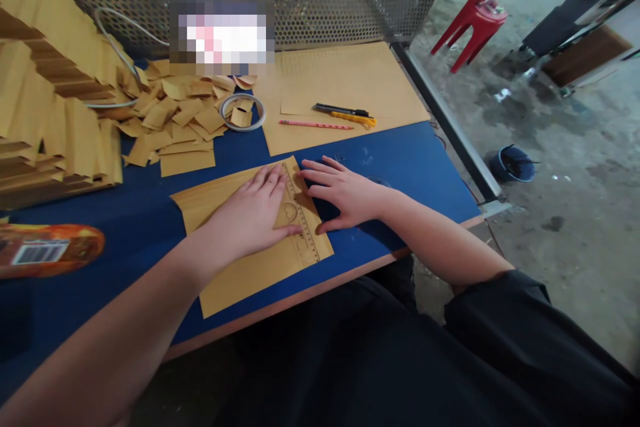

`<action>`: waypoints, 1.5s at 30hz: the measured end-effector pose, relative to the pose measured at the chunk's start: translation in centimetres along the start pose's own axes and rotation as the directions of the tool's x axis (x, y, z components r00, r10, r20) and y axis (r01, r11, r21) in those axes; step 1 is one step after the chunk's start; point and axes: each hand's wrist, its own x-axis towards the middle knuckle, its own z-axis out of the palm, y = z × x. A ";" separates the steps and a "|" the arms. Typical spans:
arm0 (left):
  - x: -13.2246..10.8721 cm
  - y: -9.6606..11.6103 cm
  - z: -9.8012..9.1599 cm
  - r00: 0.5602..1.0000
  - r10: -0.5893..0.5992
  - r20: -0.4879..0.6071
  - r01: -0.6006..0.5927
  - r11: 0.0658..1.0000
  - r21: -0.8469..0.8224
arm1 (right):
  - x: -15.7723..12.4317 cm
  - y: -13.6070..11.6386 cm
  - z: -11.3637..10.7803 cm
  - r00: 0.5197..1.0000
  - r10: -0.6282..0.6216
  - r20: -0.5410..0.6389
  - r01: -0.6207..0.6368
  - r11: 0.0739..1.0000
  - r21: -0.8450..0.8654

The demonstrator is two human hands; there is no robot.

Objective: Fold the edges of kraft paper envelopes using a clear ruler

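A sheet of brown paper [240,280] lies on the blue tabletop near its front edge. Across the right part of the sheet lies a clear ruler [306,233] with a cut-out shape in it. My left hand [255,210] rests flat on the paper, its fingertips and thumb at the ruler's left side. My right hand [345,193] is spread at the sheet's right edge, fingertips close to the ruler. Whether those fingertips press on the paper's edge I cannot tell. Neither hand grips anything.
Behind lie a larger brown sheet [320,90], a pink pencil [316,125], cutter knives [345,110] and a tape roll [223,121]. Brown paper pieces [185,113] and tall folded stacks [60,127] fill the left. A printed package [50,250] lies front left. Perforated metal [320,0] borders the back.
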 end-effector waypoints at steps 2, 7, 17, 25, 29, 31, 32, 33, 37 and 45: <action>0.0 0.2 0.2 1.000 0.001 0.009 -0.001 1.000 -0.010 | 0.0 0.0 0.1 1.000 -0.024 -0.006 0.024 0.999 0.028; 0.1 0.2 0.7 1.000 0.010 -0.010 -0.010 1.000 -0.030 | -0.1 0.0 0.2 0.987 -0.161 0.002 0.160 0.984 0.082; 0.3 0.5 0.4 1.000 -0.008 -0.008 0.008 1.000 -0.022 | 0.0 -0.4 0.8 0.990 -0.120 -0.078 0.131 0.977 0.168; 0.5 0.4 0.5 1.000 0.011 -0.021 -0.011 1.000 -0.012 | 0.0 -1.4 1.1 0.998 0.012 -0.064 0.001 0.980 0.200; 0.4 0.2 0.7 0.999 0.011 -0.041 -0.012 1.000 -0.018 | -0.1 -1.4 1.5 0.992 0.106 -0.064 -0.090 0.971 0.222; 0.4 0.2 0.8 0.998 0.016 -0.058 -0.018 0.999 -0.030 | -0.1 -1.3 1.6 0.993 0.109 -0.048 -0.095 0.970 0.225; 0.4 0.1 0.8 0.998 0.019 -0.063 -0.022 0.999 -0.034 | -0.1 -1.3 1.6 0.994 0.104 -0.043 -0.091 0.970 0.226; 0.4 0.1 0.8 0.998 0.022 -0.066 -0.024 0.999 -0.035 | -0.1 -1.3 1.6 0.994 0.099 -0.041 -0.087 0.970 0.227; 0.4 0.2 0.8 0.997 0.024 -0.067 -0.026 0.999 -0.031 | -0.2 -1.2 1.5 0.995 0.089 -0.036 -0.078 0.969 0.236; 0.6 -0.1 1.1 0.997 0.027 -0.075 -0.030 0.998 -0.051 | -0.1 -1.1 1.3 0.996 0.089 -0.028 -0.079 0.964 0.253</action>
